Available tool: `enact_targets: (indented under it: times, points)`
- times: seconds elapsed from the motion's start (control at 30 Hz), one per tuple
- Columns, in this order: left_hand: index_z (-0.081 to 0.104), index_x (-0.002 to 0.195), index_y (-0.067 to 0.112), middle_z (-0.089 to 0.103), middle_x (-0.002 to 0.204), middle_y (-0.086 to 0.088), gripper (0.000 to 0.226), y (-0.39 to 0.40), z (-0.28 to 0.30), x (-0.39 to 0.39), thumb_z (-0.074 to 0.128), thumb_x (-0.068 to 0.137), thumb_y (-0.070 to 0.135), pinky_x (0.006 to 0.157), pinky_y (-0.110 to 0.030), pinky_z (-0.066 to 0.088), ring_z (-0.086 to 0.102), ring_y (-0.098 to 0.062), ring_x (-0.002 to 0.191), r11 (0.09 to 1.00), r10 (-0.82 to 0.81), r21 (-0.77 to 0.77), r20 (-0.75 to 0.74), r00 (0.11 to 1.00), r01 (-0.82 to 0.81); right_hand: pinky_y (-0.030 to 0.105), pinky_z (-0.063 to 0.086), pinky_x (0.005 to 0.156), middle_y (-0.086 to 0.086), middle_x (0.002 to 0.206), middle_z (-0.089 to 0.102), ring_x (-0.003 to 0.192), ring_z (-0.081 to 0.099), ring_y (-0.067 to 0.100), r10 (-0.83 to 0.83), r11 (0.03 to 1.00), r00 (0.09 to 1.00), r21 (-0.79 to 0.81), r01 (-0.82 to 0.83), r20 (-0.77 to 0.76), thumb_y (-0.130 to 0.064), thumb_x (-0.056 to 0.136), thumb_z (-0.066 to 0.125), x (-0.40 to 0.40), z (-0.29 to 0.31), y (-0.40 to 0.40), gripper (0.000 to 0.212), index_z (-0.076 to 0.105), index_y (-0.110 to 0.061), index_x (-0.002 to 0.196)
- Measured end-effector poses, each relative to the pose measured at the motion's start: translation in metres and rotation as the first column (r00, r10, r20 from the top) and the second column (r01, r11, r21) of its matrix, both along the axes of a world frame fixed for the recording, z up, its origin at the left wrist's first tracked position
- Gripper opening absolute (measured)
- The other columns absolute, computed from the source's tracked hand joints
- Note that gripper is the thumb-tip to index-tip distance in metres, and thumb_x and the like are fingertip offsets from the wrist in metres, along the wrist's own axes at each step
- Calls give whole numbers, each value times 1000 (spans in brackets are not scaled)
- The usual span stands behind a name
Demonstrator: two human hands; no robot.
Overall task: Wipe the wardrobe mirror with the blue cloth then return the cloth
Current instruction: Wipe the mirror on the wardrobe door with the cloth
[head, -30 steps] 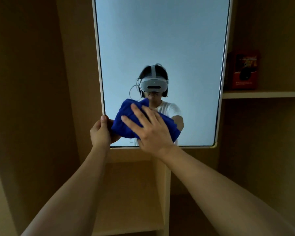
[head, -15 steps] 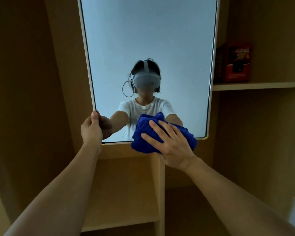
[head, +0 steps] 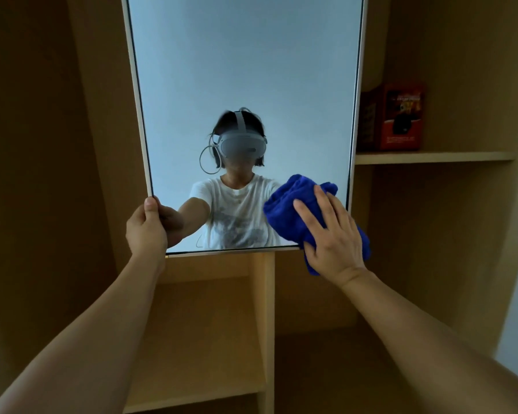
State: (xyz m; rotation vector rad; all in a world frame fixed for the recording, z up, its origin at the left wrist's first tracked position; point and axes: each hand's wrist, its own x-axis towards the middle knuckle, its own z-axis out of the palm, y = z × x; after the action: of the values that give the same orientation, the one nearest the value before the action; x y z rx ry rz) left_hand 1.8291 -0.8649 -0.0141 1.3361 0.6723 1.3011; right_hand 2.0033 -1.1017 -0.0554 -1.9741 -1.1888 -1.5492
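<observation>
While the right hand (head: 334,234) presses flat, fingers spread, on a bunched bright blue terry cloth (head: 293,210), the cloth sits against the lower right corner of the tall rectangular white-framed wardrobe mirror (head: 245,85). Part of the cloth hangs past the mirror's bottom edge and past its right edge. Palm covers the cloth's middle; the fingers lie open on top of it, not curled round it.

Left hand (head: 147,231) is clamped on the mirror's lower left corner, thumb on the front glass, the other fingers hidden behind the frame. Both forearms are bare and reach up from the bottom of the view.

Mirror glass reflects a person in a white printed t-shirt wearing a grey headset, plus a pale wall.

Light wooden wardrobe shelving (head: 210,339) surrounds the mirror: an open compartment directly below it, split by an upright divider (head: 265,324) under the mirror's bottom edge. Right of the mirror a wooden shelf (head: 431,157) carries a red and black printed box (head: 401,116), standing upright, close to the mirror's right frame. Print on the box is too blurred to read.
</observation>
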Motion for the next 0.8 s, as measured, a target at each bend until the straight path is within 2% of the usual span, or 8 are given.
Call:
enact_targets:
  times: [0.03,0.13,0.23,0.33,0.43,0.57,0.63,0.8]
  points:
    - [60,116,19,57,105,6,37,-1,0,1,35,100,41,90,-29,36,48,-11,104,1000,0,-7,3,1000,0,49,38,103,17,151,30,133,32,37,1,999,1000,35,-1,-13,-21,76,70,-1,8,4,80,28,-24,144]
    - [58,102,24,56,91,9,28,-2,2,1,35,101,40,84,-27,34,48,-11,99,1000,-4,-10,17,1000,4,50,42,100,17,150,33,132,33,36,22,986,999,166,-16,-38,-22,77,68,-6,44,17,76,30,-23,143]
    - [60,115,20,56,102,5,35,-2,2,-1,36,100,40,88,-28,35,49,-11,103,1000,-2,-5,33,999,2,50,40,102,17,150,33,130,38,40,18,967,998,254,-1,-64,-19,76,67,-6,86,20,75,34,-20,144]
    - [60,116,19,56,102,5,34,-2,3,-1,38,100,40,88,-28,35,48,-10,101,1000,-5,-25,42,999,6,48,40,104,14,152,29,132,37,39,15,944,992,328,27,-125,-21,79,63,-4,109,20,74,33,-21,146]
    - [60,115,20,55,101,5,34,-2,3,0,38,100,41,89,-29,36,47,-10,101,999,-16,-34,45,999,18,46,41,103,12,153,29,133,37,36,16,918,989,394,45,-149,-24,80,63,-5,97,23,74,31,-23,146]
    - [59,118,16,57,110,0,39,0,3,0,36,100,42,95,-34,38,50,-16,109,1000,-11,-17,31,999,11,52,43,101,13,153,28,133,35,38,51,891,972,450,58,-227,-26,79,66,-11,41,27,77,26,-24,146]
    - [59,118,16,56,109,0,38,-1,3,1,37,100,41,92,-32,37,49,-16,107,1000,-8,-19,38,999,8,54,45,97,14,152,29,132,35,39,58,897,964,437,63,-258,-26,78,65,-13,20,28,77,27,-24,145]
    - [60,115,18,55,107,-1,36,-2,1,-1,36,101,40,86,-31,36,47,-15,102,1000,-7,2,58,998,6,52,44,98,14,151,32,130,37,39,68,899,970,437,42,-233,-25,75,68,-8,49,30,79,29,-24,144]
